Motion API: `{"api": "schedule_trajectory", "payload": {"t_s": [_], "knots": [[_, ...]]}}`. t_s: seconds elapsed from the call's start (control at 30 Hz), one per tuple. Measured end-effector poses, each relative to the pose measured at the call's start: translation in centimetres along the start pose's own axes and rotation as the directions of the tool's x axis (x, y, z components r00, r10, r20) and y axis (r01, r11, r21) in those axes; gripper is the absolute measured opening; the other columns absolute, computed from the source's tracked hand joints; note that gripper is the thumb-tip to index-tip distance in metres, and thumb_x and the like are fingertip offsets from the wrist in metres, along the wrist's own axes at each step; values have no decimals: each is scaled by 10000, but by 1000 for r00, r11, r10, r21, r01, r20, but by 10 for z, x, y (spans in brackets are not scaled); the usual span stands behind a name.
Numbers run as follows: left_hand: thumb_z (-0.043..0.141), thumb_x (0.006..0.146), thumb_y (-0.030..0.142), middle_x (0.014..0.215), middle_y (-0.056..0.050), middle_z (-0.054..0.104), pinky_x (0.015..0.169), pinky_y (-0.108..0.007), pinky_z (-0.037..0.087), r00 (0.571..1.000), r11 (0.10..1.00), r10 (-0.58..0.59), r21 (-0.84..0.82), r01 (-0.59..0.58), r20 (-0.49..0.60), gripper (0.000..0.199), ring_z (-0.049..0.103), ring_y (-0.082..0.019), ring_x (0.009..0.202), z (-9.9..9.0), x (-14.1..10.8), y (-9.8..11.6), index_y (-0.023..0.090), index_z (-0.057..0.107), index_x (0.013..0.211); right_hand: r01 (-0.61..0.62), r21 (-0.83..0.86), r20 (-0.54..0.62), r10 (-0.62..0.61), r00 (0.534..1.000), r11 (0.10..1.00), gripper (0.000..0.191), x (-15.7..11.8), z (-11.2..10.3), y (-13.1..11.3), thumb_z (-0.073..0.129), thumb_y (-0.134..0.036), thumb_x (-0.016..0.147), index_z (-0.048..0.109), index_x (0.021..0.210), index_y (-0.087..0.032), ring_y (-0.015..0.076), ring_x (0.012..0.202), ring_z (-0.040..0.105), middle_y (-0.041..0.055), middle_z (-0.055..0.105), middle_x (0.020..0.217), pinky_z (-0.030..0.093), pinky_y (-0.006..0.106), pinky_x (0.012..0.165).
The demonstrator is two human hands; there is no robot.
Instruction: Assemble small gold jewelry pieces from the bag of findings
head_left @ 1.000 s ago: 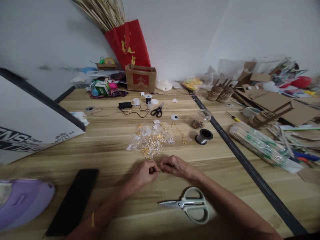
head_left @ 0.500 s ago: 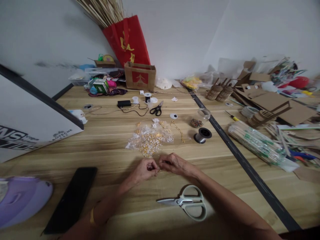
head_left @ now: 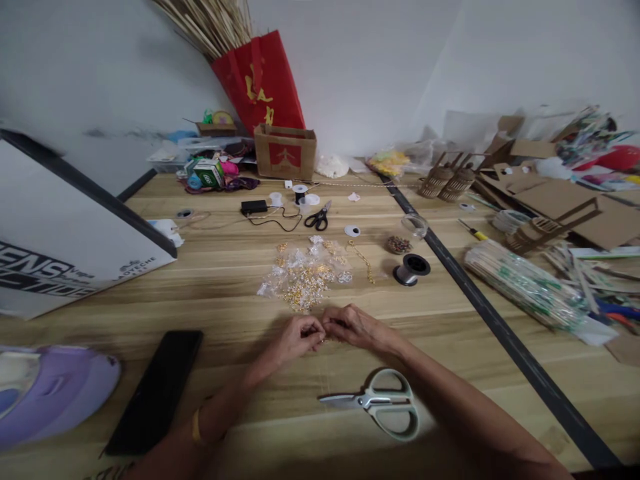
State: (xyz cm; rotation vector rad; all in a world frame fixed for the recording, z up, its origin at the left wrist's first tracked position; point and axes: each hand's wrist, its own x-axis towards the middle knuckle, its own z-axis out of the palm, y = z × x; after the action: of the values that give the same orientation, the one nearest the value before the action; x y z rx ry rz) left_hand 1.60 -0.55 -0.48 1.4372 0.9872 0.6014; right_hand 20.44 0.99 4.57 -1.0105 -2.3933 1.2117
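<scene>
My left hand (head_left: pixel 300 338) and my right hand (head_left: pixel 350 325) meet above the wooden table, their fingers pinched close together. Between the fingertips a tiny goldish thing shows, too small to name. A faint clear line seems to hang below it. Just beyond my hands lies a pile of gold and clear beads (head_left: pixel 304 288), partly on small plastic bags (head_left: pixel 274 283). A gold chain (head_left: pixel 361 261) is to the right of the pile. Nearer me, scissors with pale green handles (head_left: pixel 393 403) lie beside my right forearm.
A wire spool (head_left: pixel 413 269) and a tub of brown beads (head_left: pixel 400 244) stand right of the pile. Black scissors (head_left: pixel 319 217) lie farther back. At left are a black phone-like slab (head_left: pixel 156 393), a purple iron-like object (head_left: pixel 60 393) and a large box (head_left: pixel 75 247). Bagged sticks (head_left: pixel 525 283) lie right.
My fingertips have drawn closer together, and the left hand's fingers are more closed. The whole view has shifted slightly, with things on the table appearing a little farther right.
</scene>
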Motion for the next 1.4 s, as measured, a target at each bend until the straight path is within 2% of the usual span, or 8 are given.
{"api": "schedule_trajectory", "payload": {"t_s": [0.13, 0.33, 0.5, 0.63, 0.73, 1.07, 1.23, 1.4], "knots": [[554, 746, 288, 566, 15, 543, 514, -206, 406, 1000, 995, 7, 104, -5, -18, 169, 522, -106, 515, 1, 1, -2, 148, 553, 652, 0, -19, 3, 0, 1000, 1000, 193, 0, -1, 1, 441, -222, 892, 555, 769, -126, 71, 544, 364, -37, 455, 626, 283, 185, 522], [543, 752, 291, 587, 8, 556, 529, -210, 415, 1000, 993, -16, 118, 18, -22, 162, 538, -112, 536, 1, -1, 2, 146, 557, 680, 32, -95, 17, -30, 999, 995, 122, -4, -6, 3, 465, -170, 869, 581, 880, -132, 85, 562, 430, -17, 535, 672, 316, 186, 545], [552, 751, 318, 590, -1, 566, 536, -221, 431, 1000, 996, -13, 87, 15, -21, 188, 549, -117, 534, 1, 0, -1, 141, 551, 687, 81, -270, 58, -68, 996, 959, 115, -7, -9, 7, 506, -89, 822, 594, 868, -147, 115, 666, 521, 27, 606, 785, 341, 200, 607], [549, 745, 320, 598, -5, 568, 539, -229, 438, 1000, 998, -15, 63, 16, -17, 189, 553, -119, 530, 2, 0, -3, 139, 545, 690, 43, -443, 77, -10, 997, 895, 123, -10, -12, 4, 495, -147, 873, 610, 831, -147, 119, 653, 534, 49, 602, 796, 316, 213, 588], [552, 748, 325, 600, -4, 570, 539, -227, 435, 1000, 997, -6, 76, 7, -14, 194, 552, -119, 535, 2, -1, -1, 140, 545, 688, 40, -506, 74, -3, 997, 861, 153, -12, -13, -3, 470, -187, 905, 612, 860, -152, 121, 659, 543, 52, 599, 814, 308, 223, 588], [534, 748, 257, 586, 14, 556, 515, -198, 404, 1000, 988, -20, 152, 22, -15, 136, 536, -109, 533, 3, -1, -1, 146, 546, 669, 85, -471, 76, -55, 996, 878, 165, -11, -12, -18, 407, -183, 936, 569, 908, -166, 120, 717, 538, 39, 551, 869, 349, 218, 622], [554, 761, 285, 608, 16, 583, 510, -187, 393, 1000, 980, 16, 199, -16, 3, 154, 527, -105, 541, 2, 0, -8, 141, 594, 725, 98, -452, 65, -76, 995, 887, 160, -9, -5, -15, 408, -196, 942, 561, 907, -164, 120, 739, 545, 42, 548, 887, 362, 215, 631], [556, 770, 282, 621, 4, 622, 527, -182, 407, 1000, 980, 3, 198, -8, 27, 169, 549, -107, 557, 1, -2, -3, 140, 633, 720, 85, -465, 57, -66, 996, 881, 162, -7, -1, -10, 409, -198, 943, 568, 921, -173, 119, 701, 541, 30, 563, 834, 345, 215, 600]]}}
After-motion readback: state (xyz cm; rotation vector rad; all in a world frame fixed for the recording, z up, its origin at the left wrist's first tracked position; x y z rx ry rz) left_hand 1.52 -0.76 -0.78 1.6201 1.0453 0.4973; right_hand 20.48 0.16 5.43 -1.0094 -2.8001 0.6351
